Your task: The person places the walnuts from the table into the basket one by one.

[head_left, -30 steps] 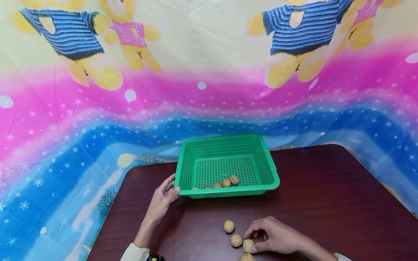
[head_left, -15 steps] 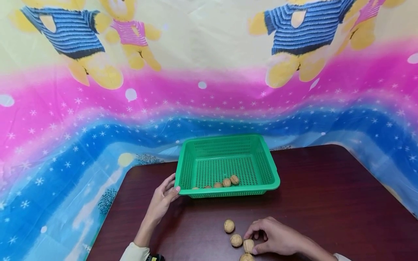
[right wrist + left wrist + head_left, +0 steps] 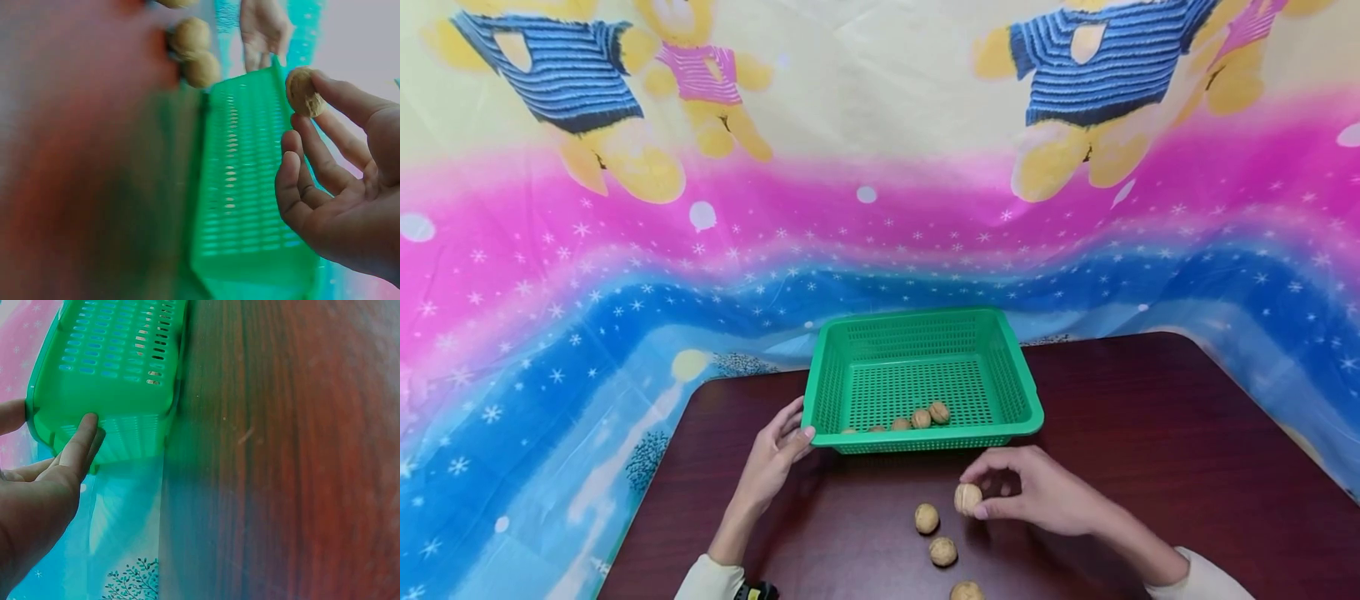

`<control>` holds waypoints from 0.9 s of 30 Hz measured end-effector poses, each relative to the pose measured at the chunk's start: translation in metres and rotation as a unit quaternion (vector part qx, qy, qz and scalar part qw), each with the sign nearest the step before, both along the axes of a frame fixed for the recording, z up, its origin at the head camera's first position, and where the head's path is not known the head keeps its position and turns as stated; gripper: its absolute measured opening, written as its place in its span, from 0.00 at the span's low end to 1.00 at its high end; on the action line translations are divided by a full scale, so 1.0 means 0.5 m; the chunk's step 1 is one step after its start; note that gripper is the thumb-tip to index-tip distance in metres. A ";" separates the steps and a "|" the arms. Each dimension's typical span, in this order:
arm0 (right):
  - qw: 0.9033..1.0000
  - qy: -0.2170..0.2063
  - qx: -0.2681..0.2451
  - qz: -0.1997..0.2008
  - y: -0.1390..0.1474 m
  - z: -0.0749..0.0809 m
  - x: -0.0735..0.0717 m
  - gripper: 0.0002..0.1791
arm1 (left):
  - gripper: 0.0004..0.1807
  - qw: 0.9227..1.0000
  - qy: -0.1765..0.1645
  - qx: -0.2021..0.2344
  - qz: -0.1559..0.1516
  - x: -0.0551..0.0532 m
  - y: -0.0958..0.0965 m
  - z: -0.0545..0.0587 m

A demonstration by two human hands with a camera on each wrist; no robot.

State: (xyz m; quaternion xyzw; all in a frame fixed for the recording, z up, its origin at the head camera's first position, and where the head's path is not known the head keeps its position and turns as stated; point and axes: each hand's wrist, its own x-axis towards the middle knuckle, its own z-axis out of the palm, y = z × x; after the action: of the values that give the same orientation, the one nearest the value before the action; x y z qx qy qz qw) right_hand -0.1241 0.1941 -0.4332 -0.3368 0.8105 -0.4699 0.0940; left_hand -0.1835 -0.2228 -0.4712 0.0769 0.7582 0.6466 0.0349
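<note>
The cloth (image 3: 850, 233) is filling the top of the head view, the table (image 3: 1135, 433) is stretching across the bottom, and the basket (image 3: 925, 440) is sitting just below centre with walnuts (image 3: 921, 419) inside. And here, lower left of centre, the left hand (image 3: 772, 457) is gripping the basket's corner between thumb and fingers, while at lower right the right hand (image 3: 1041, 493) is pinching one walnut (image 3: 967, 500) off the table, and three loose walnuts (image 3: 943, 552) are lying at bottom centre.

Table (image 3: 1180, 433): dark reddish-brown, wood-grained, far corners rounded | green basket (image 3: 985, 433) stands by far edge | three walnuts (image 3: 943, 551) lie apart from one another before it
</note>
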 end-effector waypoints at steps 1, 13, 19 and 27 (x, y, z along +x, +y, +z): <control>1.000 0.001 0.003 -0.008 -0.002 0.010 -0.004 0.13 | 0.37 1.000 0.000 0.000 0.000 0.000 0.000 0.000; 0.997 0.031 -0.001 -0.065 -0.044 0.079 -0.073 0.21 | 0.37 1.000 -0.002 0.002 0.001 0.000 0.000 0.002; 0.997 0.011 -0.006 -0.080 -0.063 0.082 -0.122 0.19 | 0.37 1.000 -0.004 0.001 0.002 -0.001 0.002 0.001; 0.994 -0.015 0.009 -0.106 -0.083 0.070 -0.182 0.17 | 0.38 1.000 -0.001 0.002 0.002 0.001 0.003 0.001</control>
State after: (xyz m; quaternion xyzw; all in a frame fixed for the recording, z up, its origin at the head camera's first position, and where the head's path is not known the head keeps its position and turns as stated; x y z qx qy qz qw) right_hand -0.2150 0.1528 -0.3981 -0.2410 0.8445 -0.4746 0.0587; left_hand -0.1829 -0.2213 -0.4704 0.0749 0.7572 0.6480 0.0343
